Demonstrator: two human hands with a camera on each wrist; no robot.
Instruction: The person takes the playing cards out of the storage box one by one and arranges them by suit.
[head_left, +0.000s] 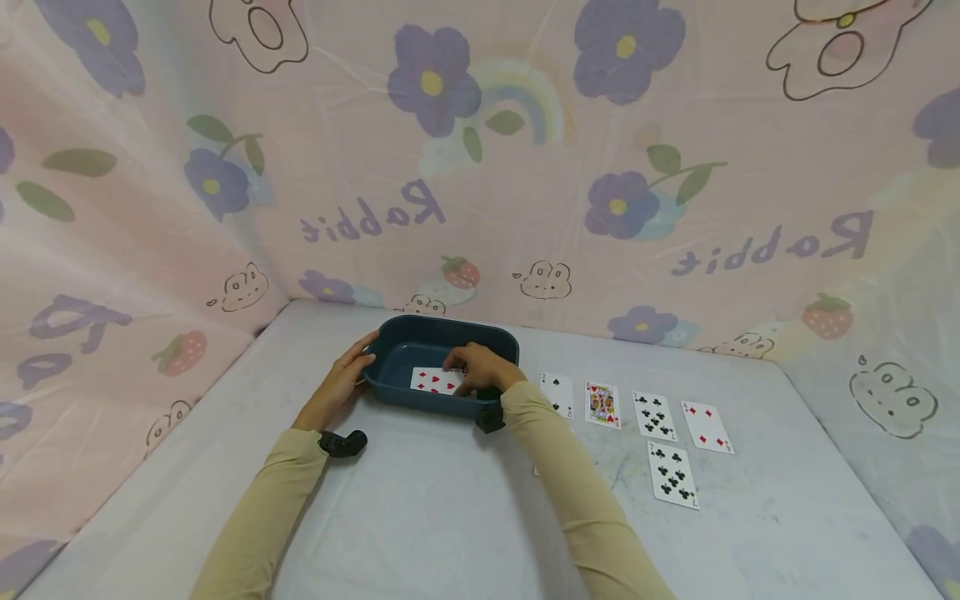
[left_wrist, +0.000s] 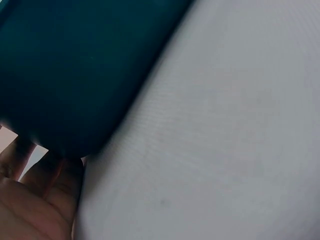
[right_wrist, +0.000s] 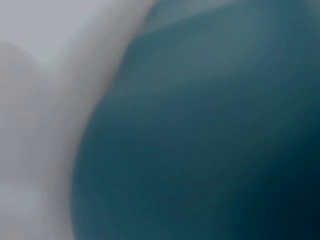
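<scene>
A dark blue tub stands at the back of the table. At its left end my left hand grips the wall, thumb over the rim and fingers outside; in the left wrist view these fingers lie against the tub's outer side. My right hand reaches inside over the right end. Its bent fingers and thumb pinch the right side of a white playing card with red pips at the tub's bottom. The right wrist view shows only the blurred blue wall, with that hand hidden.
Right of the tub, face-up cards lie in a row: a two of spades, a king of hearts, a seven of clubs and a four of diamonds. Another clubs card lies in front. Printed curtains enclose the table.
</scene>
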